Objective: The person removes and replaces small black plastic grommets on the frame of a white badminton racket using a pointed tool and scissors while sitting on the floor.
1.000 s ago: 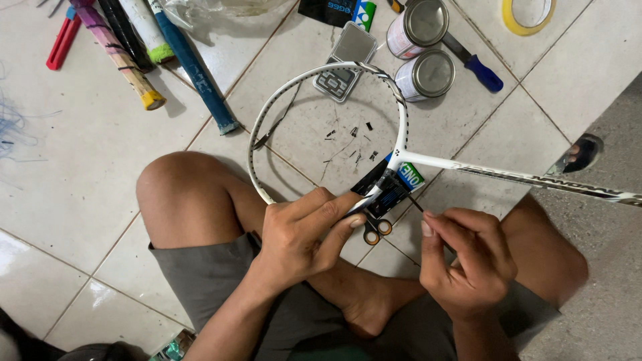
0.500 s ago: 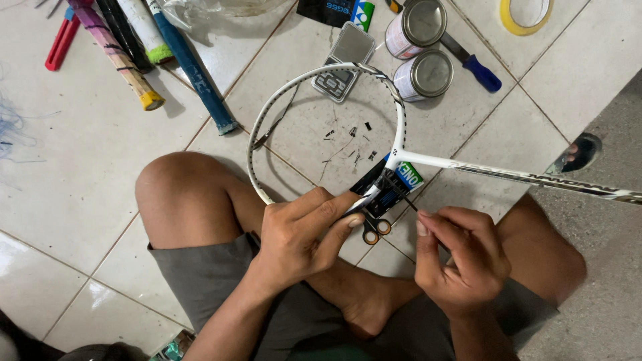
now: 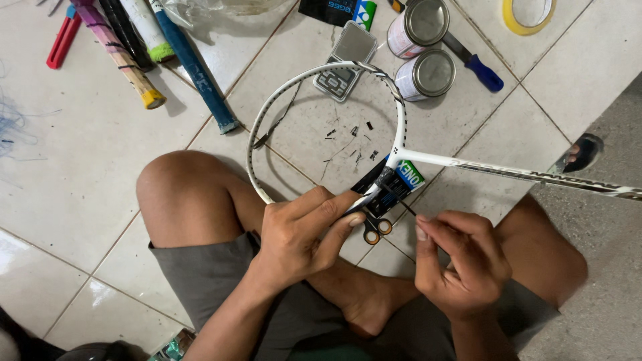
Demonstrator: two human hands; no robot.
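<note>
At the centre of the frame, the left hand (image 3: pixel 301 234) is pinching the lower rim of a white, unstrung badminton racket frame (image 3: pixel 267 120) above the tiled floor (image 3: pixel 67 167). Just right of it, the right hand (image 3: pixel 461 261) is pinching a thin dark strand (image 3: pixel 400 200) running up to that rim. Since the earlier frames, the right hand has been shifting slightly leftward, toward the racket.

The left hand (image 3: pixel 297 234) sits at centre frame, forearm rising from the bottom edge, fingers (image 3: pixel 332 206) and thumb pinched together pointing right. The right hand (image 3: pixel 461 261) is at lower right, fingers curled inward, thumb and forefinger pinched near its upper left.
</note>
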